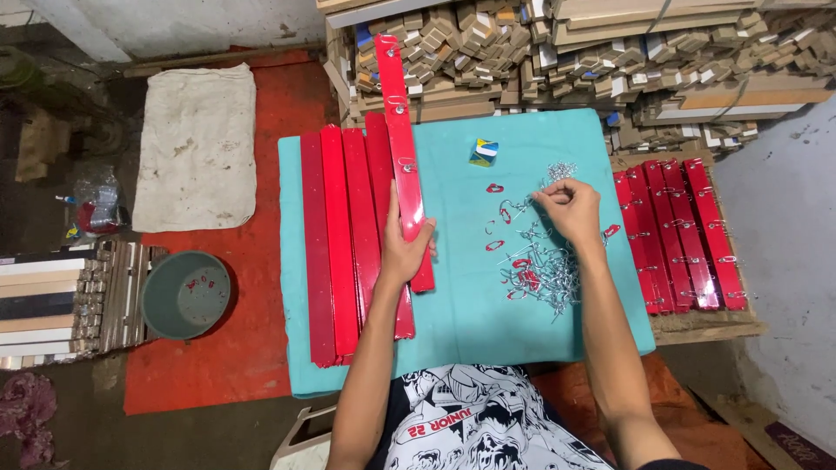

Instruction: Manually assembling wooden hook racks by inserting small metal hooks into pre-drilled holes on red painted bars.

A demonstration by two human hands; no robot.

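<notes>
My left hand [403, 251] grips a long red bar [399, 130] near its lower end, holding it above a row of similar red bars [335, 244] lying on a teal cloth [453, 313]. The held bar carries small metal hooks along its length. My right hand [570, 209] has its fingers pinched together over a pile of small metal hooks and red clips [535, 265]; what it pinches is too small to tell.
A small blue-yellow box [483, 152] lies on the cloth. More red bars with hooks [679, 235] lie on a wooden board at right. Stacked wood offcuts [566, 52] fill the back. A grey bucket [185, 294] and a white sack [198, 144] are at left.
</notes>
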